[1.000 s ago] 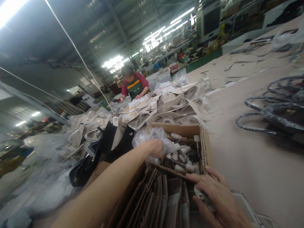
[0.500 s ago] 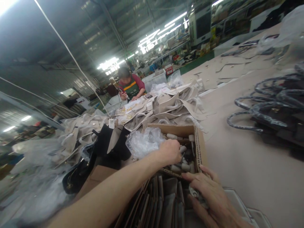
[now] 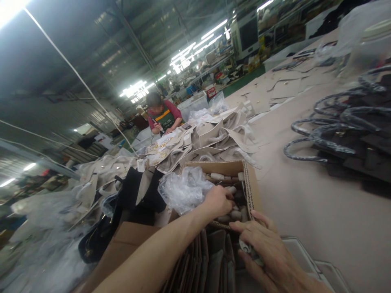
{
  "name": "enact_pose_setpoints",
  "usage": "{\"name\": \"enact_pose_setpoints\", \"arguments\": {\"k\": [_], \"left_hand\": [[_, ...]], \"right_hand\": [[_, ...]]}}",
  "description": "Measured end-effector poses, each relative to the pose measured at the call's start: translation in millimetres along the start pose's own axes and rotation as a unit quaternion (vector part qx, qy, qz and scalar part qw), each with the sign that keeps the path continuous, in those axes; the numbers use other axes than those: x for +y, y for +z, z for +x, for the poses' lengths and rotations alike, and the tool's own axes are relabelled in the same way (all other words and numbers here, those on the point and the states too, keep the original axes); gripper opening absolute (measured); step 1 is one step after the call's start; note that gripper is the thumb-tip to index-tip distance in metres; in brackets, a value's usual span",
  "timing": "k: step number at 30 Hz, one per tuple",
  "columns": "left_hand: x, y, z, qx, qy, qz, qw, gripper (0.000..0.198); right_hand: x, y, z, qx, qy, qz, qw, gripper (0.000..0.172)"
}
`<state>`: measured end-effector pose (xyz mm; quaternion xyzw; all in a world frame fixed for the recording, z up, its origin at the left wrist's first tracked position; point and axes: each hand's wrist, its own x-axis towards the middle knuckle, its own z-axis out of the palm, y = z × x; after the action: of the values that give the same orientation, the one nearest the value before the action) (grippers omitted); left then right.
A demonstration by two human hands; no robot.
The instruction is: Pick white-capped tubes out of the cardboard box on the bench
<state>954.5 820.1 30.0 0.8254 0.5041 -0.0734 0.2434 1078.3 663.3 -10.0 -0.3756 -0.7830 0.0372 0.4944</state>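
My left hand (image 3: 218,200) reaches into an open cardboard box (image 3: 252,188) and its fingers close among several small white cylindrical pieces (image 3: 236,214); whether it grips one is hidden. Crumpled clear plastic (image 3: 183,190) lies in the box's left part, beside my wrist. My right hand (image 3: 265,250) rests at the box's near corner, fingers curled round a small white and metal piece (image 3: 245,247). Below both hands stands a row of upright flat grey-brown pieces (image 3: 210,264) in a container.
Beige cut pieces (image 3: 222,136) are heaped beyond the box. A black bag (image 3: 134,195) lies to the left. Dark wrapped handles (image 3: 332,130) lie at the right on the tan table (image 3: 320,211). A person in a green apron (image 3: 163,118) works at the far end.
My left hand has moved from the plastic to the right and deeper into the box, onto the white pieces. My right hand has kept its place at the box's corner.
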Motion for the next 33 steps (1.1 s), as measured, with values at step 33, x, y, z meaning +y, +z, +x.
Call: {"name": "enact_pose_setpoints", "arguments": {"k": [33], "left_hand": [[-4,-24.3,-68,0.010,0.043,-0.630,0.775,0.048]], "right_hand": [[3,1,3,0.006,-0.022,-0.027,0.999,0.028]]}}
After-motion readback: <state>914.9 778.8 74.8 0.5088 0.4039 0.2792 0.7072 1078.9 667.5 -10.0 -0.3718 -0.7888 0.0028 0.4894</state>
